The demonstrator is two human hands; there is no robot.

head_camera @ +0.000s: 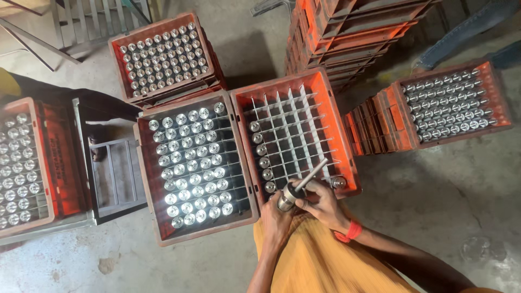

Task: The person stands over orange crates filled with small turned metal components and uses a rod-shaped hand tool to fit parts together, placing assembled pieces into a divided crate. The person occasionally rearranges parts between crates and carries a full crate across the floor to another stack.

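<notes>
My left hand (275, 218) grips a shiny metal cylinder (286, 198) from below, just in front of the near edge of an orange crate (321, 87) with a white divider grid. My right hand (324, 204), with a red band at the wrist, holds a thin metal rod (313, 174) that sticks out of the cylinder's top and slants up to the right. The crate's left column holds several cylinders (261, 150); the other cells look empty. One more cylinder (339, 182) sits at the crate's near right corner. Yellow cloth (315, 260) covers my lap.
To the left stands a crate (145, 179) full of shiny cylinders. Further full crates sit at the back (120, 65), far left (42, 163) and right (496, 97). Stacked empty orange crates (347, 32) rise behind. A dark metal tray (114, 179) lies on the concrete floor.
</notes>
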